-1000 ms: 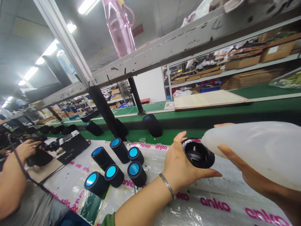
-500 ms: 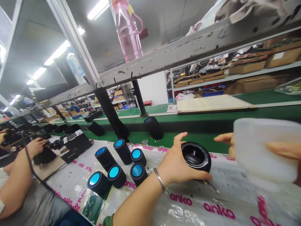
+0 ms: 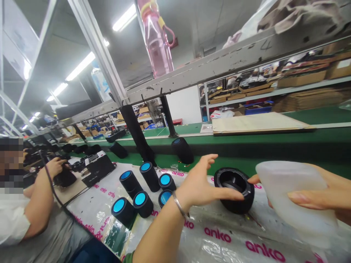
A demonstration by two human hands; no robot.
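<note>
My left hand (image 3: 201, 184) reaches over the plastic sheet, fingers spread, thumb against the near rim of a black round speaker shell (image 3: 234, 190) that stands with its hollow side up. My right hand (image 3: 315, 197) is wrapped round a translucent white plastic bottle (image 3: 292, 195), its fingertips close to the shell's right edge. Left of my forearm stand several black cylinders with blue tops (image 3: 142, 182).
A clear plastic sheet printed "anko" (image 3: 227, 237) covers the bench. Behind it runs a green conveyor (image 3: 246, 146) with black speakers and a wooden board (image 3: 257, 122). A co-worker's hand (image 3: 56, 166) works at the left near a black device (image 3: 98, 166). A pink bottle (image 3: 157, 36) hangs overhead.
My left hand has loosened from cupping the shell to an open hand beside it. The white bottle swung right, then came back low beside the shell. The view shifted slightly.
</note>
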